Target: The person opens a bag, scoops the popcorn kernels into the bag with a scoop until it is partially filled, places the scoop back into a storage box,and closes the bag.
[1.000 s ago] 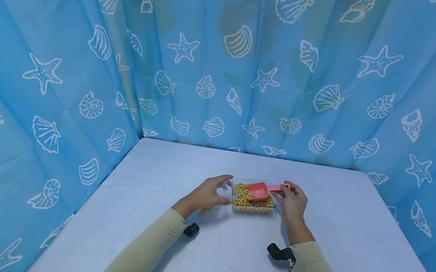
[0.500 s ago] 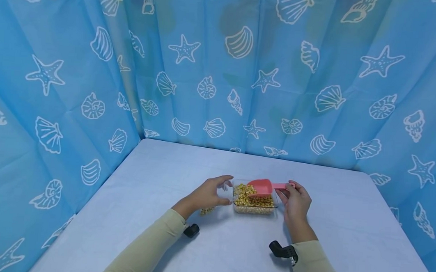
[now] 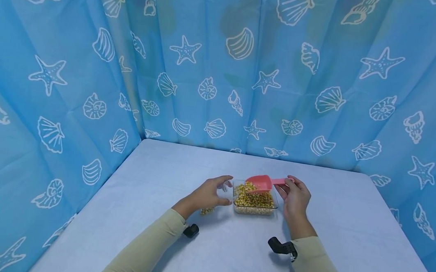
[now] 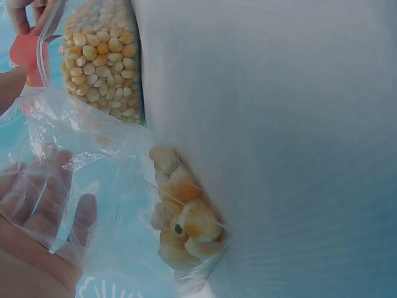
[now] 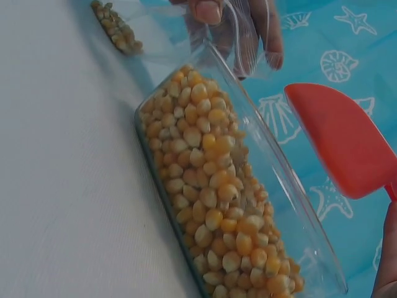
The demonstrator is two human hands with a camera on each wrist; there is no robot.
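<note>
Blue curtain (image 3: 208, 104), printed with white-outlined shells (image 3: 239, 43) and starfish (image 3: 185, 50), hangs in folds behind the table (image 3: 179, 162) and along both its sides; table surface pale and plain, lighting soft, dull yellowish-green patches noted on the curtain's upper rear portion.

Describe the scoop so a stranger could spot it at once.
On the pale table stands a clear container of corn kernels. The right hand, just right of it, holds the scoop. Its solid pinkish red sets it apart from the yellow kernels and clear container.
</note>
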